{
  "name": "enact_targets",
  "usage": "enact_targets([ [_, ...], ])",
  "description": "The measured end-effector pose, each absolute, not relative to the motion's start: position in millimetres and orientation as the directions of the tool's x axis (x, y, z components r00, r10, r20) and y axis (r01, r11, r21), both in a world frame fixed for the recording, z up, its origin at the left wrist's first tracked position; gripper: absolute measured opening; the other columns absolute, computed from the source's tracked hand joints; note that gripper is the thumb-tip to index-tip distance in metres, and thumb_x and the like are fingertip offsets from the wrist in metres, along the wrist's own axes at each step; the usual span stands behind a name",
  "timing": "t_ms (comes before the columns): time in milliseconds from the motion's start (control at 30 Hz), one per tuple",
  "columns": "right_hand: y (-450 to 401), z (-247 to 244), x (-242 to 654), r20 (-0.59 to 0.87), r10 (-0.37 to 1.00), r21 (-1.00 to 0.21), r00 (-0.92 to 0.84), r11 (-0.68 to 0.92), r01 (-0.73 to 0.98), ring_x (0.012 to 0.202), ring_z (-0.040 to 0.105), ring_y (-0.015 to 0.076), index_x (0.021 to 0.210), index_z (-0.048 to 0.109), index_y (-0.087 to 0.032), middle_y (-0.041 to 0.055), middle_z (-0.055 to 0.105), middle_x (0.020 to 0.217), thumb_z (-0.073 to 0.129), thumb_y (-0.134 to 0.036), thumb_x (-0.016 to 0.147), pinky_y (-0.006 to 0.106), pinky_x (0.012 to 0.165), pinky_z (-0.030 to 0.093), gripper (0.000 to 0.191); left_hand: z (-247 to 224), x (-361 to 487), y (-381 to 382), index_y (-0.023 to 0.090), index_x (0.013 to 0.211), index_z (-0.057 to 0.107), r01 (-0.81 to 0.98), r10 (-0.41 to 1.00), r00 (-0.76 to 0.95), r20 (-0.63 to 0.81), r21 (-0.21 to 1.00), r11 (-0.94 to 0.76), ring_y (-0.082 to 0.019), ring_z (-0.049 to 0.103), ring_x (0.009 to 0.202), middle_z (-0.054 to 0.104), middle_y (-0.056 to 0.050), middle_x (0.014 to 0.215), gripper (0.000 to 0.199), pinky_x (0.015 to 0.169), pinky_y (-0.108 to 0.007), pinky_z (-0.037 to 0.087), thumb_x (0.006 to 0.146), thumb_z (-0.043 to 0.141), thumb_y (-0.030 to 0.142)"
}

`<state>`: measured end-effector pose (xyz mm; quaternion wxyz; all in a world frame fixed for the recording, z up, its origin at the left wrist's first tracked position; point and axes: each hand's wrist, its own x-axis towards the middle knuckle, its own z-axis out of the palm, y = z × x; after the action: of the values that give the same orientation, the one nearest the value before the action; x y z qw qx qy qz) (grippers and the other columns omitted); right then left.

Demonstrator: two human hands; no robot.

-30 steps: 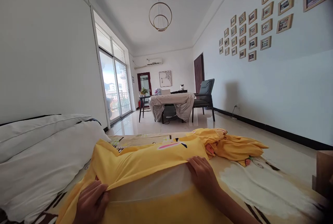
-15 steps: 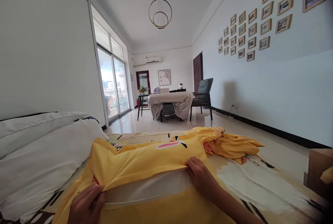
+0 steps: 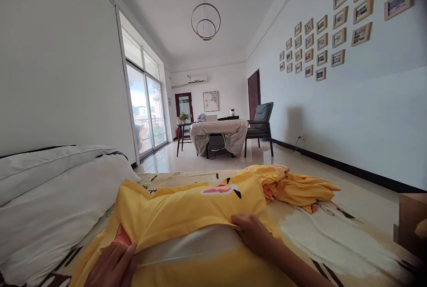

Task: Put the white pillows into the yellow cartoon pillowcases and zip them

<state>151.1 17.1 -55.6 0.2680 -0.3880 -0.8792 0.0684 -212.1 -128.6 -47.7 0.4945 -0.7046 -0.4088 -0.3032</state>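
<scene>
A yellow fabric piece [image 3: 187, 211] with a pink and black cartoon print lies over the bed in front of me, its near edge raised and a pale inner side showing below it. My left hand [image 3: 111, 262] is closed on that edge at the lower left, beside a reddish-orange printed patch. At the right end of the edge, my right hand [image 3: 251, 233] pinches the cloth between thumb and fingers. The edge is stretched between both hands. Another crumpled yellow cloth [image 3: 300, 189] lies behind and right of my right hand.
White pillows [image 3: 60, 207] are piled on the bed at the left. The patterned bedsheet [image 3: 336, 242] spreads to the right, with a brown box [image 3: 412, 220] past its edge. Farther off stand a covered table [image 3: 218, 129] and a dark chair [image 3: 262, 122].
My right hand has moved slightly left and down with the cloth edge. The left hand is a little lower, and more of the reddish-orange patch shows. The camera view has tilted slightly.
</scene>
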Motion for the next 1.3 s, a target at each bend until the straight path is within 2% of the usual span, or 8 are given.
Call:
enact_targets([
  [167,2,-41,151,0.391,0.676,-0.32,-0.625,0.737,0.596,0.055,0.039,0.0104,0.06,0.032,-0.019,-0.0021,0.048,0.057,0.04,-0.015,0.079,0.025,0.055,0.023,0.021,-30,-180,-115,0.019,0.096,0.061,0.897,0.323,0.437,0.84,-0.435,-0.08,-0.022,0.061,0.089,0.066,-0.01,0.098,0.024,0.073,-0.034,0.049,0.084,0.041,0.017],
  [333,-1,-23,156,0.321,0.678,-0.453,-0.661,0.723,0.522,0.055,0.024,0.0088,0.058,0.026,-0.019,-0.0069,0.023,0.055,0.047,-0.031,0.083,0.023,0.052,0.02,0.035,-25,-89,-99,0.016,0.097,0.058,0.682,0.2,0.666,0.719,-0.478,-0.553,-0.013,0.059,0.099,0.068,-0.003,0.096,0.027,0.092,-0.023,0.044,0.085,0.037,0.005],
  [433,-1,-14,164,0.29,0.676,-0.478,-0.678,0.715,0.509,0.057,0.024,0.0088,0.059,0.027,-0.019,-0.0068,0.024,0.057,0.049,-0.029,0.081,0.022,0.052,0.02,0.032,-37,-43,-78,0.016,0.102,0.057,0.521,0.145,0.788,0.598,-0.523,-0.674,-0.015,0.053,0.112,0.067,-0.003,0.108,0.018,0.1,-0.026,0.038,0.091,0.044,0.019],
  [600,-9,-6,185,0.472,0.628,-0.197,-0.619,0.759,0.621,0.056,0.034,0.01,0.061,0.032,-0.019,-0.0033,0.045,0.059,0.04,-0.005,0.07,0.024,0.053,0.021,0.018,-58,-29,-51,0.022,0.126,0.046,0.7,0.645,0.694,0.32,-0.092,-0.708,-0.024,0.054,0.11,0.061,-0.005,0.12,0.05,0.099,-0.039,0.04,0.083,0.056,0.046],
  [800,-8,-39,189,0.705,0.419,0.136,-0.572,0.712,0.689,0.059,0.047,0.0141,0.063,0.046,-0.019,0.0021,0.058,0.066,0.037,0.002,0.068,0.025,0.057,0.028,0.024,-53,-31,-46,0.027,0.131,0.042,0.781,0.77,0.554,0.316,0.123,-0.612,-0.025,0.05,0.12,0.054,-0.005,0.132,0.048,0.103,-0.041,0.036,0.085,0.053,0.036],
  [900,8,-58,187,0.783,0.462,0.007,-0.416,0.663,0.749,0.068,0.053,0.0159,0.067,0.049,-0.019,0.0053,0.063,0.08,0.038,0.001,0.066,0.025,0.062,0.032,0.023,-41,-23,-43,0.023,0.117,0.053,0.815,0.797,0.533,0.283,0.082,-0.574,-0.023,0.058,0.108,0.063,-0.005,0.118,0.03,0.094,-0.038,0.044,0.089,0.045,0.026],
  [1100,36,-77,164,0.754,0.627,-0.383,-0.198,0.663,0.643,0.048,0.036,0.0103,0.057,0.03,-0.021,-0.0045,0.042,0.05,0.041,-0.014,0.065,0.022,0.048,0.023,0.015,-9,-8,-37,0.021,0.083,0.056,0.799,0.639,0.598,0.483,-0.301,-0.52,-0.021,0.061,0.079,0.065,-0.002,0.084,0.012,0.069,-0.032,0.045,0.085,0.047,0.014],
  [1300,20,-53,134,0.787,0.615,-0.538,0.035,0.658,0.527,0.048,0.023,0.0094,0.058,0.019,-0.023,-0.0071,0.028,0.047,0.039,-0.022,0.066,0.022,0.046,0.022,0.022,27,-6,-39,0.022,0.079,0.055,0.846,0.508,0.51,0.694,-0.298,-0.442,-0.015,0.058,0.053,0.062,0.003,0.066,0.013,0.05,-0.026,0.033,0.09,0.047,0.021],
])
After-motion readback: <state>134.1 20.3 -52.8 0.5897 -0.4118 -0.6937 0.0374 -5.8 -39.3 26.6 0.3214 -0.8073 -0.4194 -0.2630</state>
